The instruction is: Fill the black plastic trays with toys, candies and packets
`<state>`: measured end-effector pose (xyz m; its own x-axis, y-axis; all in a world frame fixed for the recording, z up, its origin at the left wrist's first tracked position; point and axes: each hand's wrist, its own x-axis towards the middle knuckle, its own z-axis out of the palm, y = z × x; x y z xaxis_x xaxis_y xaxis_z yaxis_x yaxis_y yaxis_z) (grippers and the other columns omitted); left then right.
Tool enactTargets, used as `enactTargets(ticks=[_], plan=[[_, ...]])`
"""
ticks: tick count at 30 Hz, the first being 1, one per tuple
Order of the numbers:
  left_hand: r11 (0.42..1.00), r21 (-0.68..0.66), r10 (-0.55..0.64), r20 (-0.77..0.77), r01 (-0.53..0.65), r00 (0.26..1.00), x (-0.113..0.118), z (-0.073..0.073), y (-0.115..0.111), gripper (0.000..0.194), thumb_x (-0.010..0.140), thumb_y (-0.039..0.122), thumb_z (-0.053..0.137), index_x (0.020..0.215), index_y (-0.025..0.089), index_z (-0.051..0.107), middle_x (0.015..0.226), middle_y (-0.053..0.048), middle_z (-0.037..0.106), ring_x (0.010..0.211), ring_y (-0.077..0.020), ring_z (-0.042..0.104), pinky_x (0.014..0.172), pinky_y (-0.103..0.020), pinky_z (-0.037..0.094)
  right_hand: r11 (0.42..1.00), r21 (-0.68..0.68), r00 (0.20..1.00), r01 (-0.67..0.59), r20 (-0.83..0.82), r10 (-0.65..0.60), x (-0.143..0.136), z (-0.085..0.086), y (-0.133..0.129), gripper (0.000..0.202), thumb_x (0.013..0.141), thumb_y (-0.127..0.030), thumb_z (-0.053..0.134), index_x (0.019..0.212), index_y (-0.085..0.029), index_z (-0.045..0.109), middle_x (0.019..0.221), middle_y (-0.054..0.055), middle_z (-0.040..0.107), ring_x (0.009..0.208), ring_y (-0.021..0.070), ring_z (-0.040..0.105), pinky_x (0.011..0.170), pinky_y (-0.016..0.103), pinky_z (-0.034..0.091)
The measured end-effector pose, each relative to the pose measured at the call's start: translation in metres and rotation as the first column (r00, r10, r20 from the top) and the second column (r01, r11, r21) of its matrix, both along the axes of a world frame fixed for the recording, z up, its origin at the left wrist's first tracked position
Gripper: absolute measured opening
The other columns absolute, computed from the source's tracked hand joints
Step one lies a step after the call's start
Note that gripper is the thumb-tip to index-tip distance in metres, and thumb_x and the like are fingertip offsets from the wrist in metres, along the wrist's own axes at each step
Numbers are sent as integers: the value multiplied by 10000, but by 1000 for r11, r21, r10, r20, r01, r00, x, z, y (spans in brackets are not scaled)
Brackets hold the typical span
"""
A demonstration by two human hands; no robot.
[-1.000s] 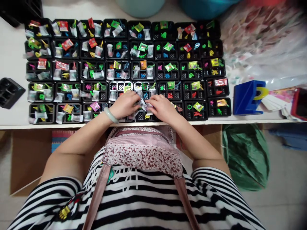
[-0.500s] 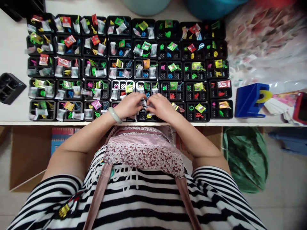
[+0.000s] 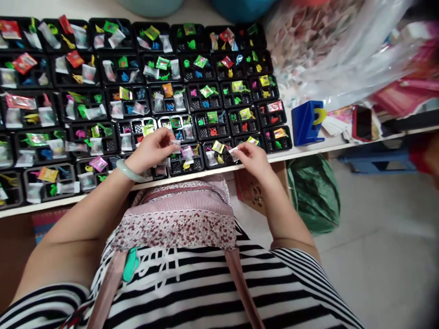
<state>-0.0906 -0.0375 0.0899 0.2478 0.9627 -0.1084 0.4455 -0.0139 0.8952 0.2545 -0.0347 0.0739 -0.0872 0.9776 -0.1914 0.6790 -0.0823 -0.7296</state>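
Note:
My left hand (image 3: 154, 148), with a pale green bangle (image 3: 129, 171) at its wrist, pinches a small clear-and-white wrapped packet (image 3: 176, 142) above the front row of black compartment trays. Between thumb and fingers of my right hand (image 3: 253, 158) is another small white wrapped packet (image 3: 233, 153), over the right side of a front-row tray (image 3: 208, 171). That tray holds a yellow-green sachet (image 3: 217, 146) and a white packet (image 3: 211, 158). In the neighbouring tray to its left lie a pink-purple sachet (image 3: 187, 153) and a yellow toy piece (image 3: 186, 165).
Rows of similar trays with bright sachets and plastic toys cover the table. On the right stand a blue tape dispenser (image 3: 303, 123), a phone (image 3: 361, 122) and a heap of small packets in clear plastic (image 3: 308, 50). A green bag (image 3: 313, 194) sits below the table edge.
My hands, close together over one tray before, are now apart, the right one further right with a packet. The view has turned and shifted to the right.

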Motion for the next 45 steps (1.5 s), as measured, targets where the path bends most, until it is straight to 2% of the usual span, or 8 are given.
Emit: enactTargets(ticks=[5,11,16,20,26,34,41,45], plan=[[999,4,52,-4,-52,999,-1,2,5,192,823,337,721,862,212,581,785,-9,619,718,-149,580,684,-306,516,996,67,993,-66,100,59,-5,-15,-5,186,843,-417,687,867,-233,677,843,49,710,742,205,601,707,338,483],[985,-18,173,83,-172,982,-30,8,-4,246,841,390,721,853,213,551,898,-56,696,875,-194,688,790,-346,571,961,224,984,-164,111,142,-29,-3,-3,157,895,-363,677,968,-228,709,941,87,697,832,247,629,793,408,519],[975,-14,220,38,-220,975,-44,13,-13,99,962,331,555,966,233,552,925,-71,722,912,-202,729,777,-353,593,784,203,809,-586,103,578,-91,6,1,161,977,-327,626,1066,-255,740,1101,94,728,1053,291,640,954,472,517],[979,-15,203,-22,-204,979,-50,12,-23,98,975,243,483,1046,240,551,908,-49,710,811,-176,724,725,-339,595,707,156,718,-690,262,644,-116,0,3,262,974,-327,642,1200,-228,727,1224,135,687,1105,328,605,973,518,512],[975,-77,215,71,-210,974,-61,5,-33,84,891,180,503,957,212,545,819,-28,663,726,-154,656,718,-331,569,722,157,723,-674,341,601,-113,-8,-8,377,952,-263,637,1327,-228,665,1283,147,638,1138,341,598,978,542,533],[993,-20,113,-101,-115,988,-76,2,-38,85,845,260,643,863,176,637,879,-33,677,788,-146,619,767,-291,511,747,209,767,-631,308,562,-112,-19,-13,502,893,-233,684,1388,-197,607,1277,158,624,1163,355,594,1021,559,528],[975,-25,217,-140,-222,966,-88,2,-45,150,861,297,672,903,154,692,837,-34,699,716,-133,626,684,-263,500,770,243,806,-590,137,575,-113,-20,-9,197,905,-264,677,1097,-215,684,1133,130,694,1071,318,642,956,520,538],[975,-54,202,-168,-214,965,-96,3,-53,147,837,294,708,893,158,719,859,-47,724,767,-149,661,731,-282,533,839,156,850,-522,8,527,-107,-10,-4,139,947,-327,637,1050,-245,682,1006,76,738,913,259,671,854,455,556]])
